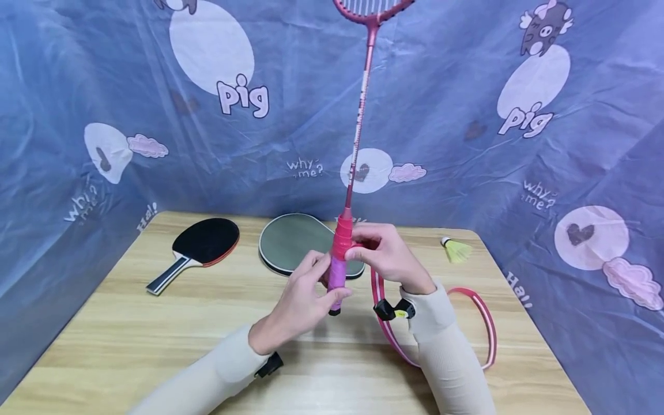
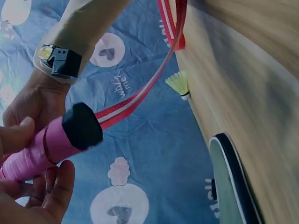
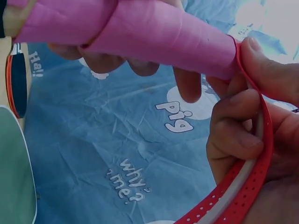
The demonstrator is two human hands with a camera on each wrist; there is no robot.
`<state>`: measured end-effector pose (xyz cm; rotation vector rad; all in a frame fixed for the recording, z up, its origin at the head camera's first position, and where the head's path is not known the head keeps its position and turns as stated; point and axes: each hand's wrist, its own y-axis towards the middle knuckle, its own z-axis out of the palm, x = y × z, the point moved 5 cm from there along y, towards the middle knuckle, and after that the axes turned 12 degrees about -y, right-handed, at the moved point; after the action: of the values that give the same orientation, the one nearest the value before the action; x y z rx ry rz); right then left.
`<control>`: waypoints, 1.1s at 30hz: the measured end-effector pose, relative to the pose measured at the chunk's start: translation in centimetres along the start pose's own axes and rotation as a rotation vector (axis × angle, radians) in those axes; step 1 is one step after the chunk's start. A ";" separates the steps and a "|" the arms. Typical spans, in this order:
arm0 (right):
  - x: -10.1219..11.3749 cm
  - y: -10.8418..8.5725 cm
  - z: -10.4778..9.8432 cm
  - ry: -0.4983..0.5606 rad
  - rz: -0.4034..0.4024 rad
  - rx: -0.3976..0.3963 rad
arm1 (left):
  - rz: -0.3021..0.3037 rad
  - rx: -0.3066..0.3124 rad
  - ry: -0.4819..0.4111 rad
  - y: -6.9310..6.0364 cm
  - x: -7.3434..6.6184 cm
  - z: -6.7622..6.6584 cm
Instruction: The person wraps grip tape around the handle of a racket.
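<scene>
A badminton racket stands nearly upright, its head cut off by the top of the head view. Red grip tape winds around the upper handle, above a pink-purple lower grip. My left hand holds that lower part, with the dark butt cap showing below. My right hand pinches the tape where it leaves the handle, thumb on top in the right wrist view. From there the perforated red strip, with a pale band along it, hangs down and loops onto the table.
On the wooden table a black table tennis paddle lies at left. A green paddle-shaped case lies behind the hands. Back right is a yellow shuttlecock. Blue printed cloth surrounds the table's back and sides.
</scene>
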<state>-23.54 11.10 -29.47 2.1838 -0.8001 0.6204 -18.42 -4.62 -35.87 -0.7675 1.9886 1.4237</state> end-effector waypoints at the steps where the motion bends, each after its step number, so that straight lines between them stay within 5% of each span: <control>1: 0.1 0.1 0.1 -0.006 -0.003 -0.002 | 0.005 -0.028 -0.008 0.0 0.0 -0.1; 5: 0.2 0.3 0.3 -0.024 0.001 -0.015 | 0.046 -0.135 -0.062 0.1 0.0 -0.4; 9: 0.3 0.4 0.3 -0.025 0.019 -0.027 | 0.058 -0.173 -0.107 0.0 0.0 -0.6; 16: 0.1 0.2 0.6 -0.014 0.041 -0.010 | 0.018 -0.158 -0.129 -0.3 0.1 -0.6; 24: 0.1 0.0 0.8 0.037 0.078 0.035 | 0.093 -0.154 -0.131 -0.5 0.0 -0.6; 33: 0.0 -0.1 0.7 0.046 0.077 0.041 | 0.087 -0.136 -0.201 -0.6 0.2 -0.5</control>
<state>-23.39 10.65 -29.94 2.1759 -0.8572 0.7295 -18.20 -5.26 -36.23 -0.5752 1.8058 1.6321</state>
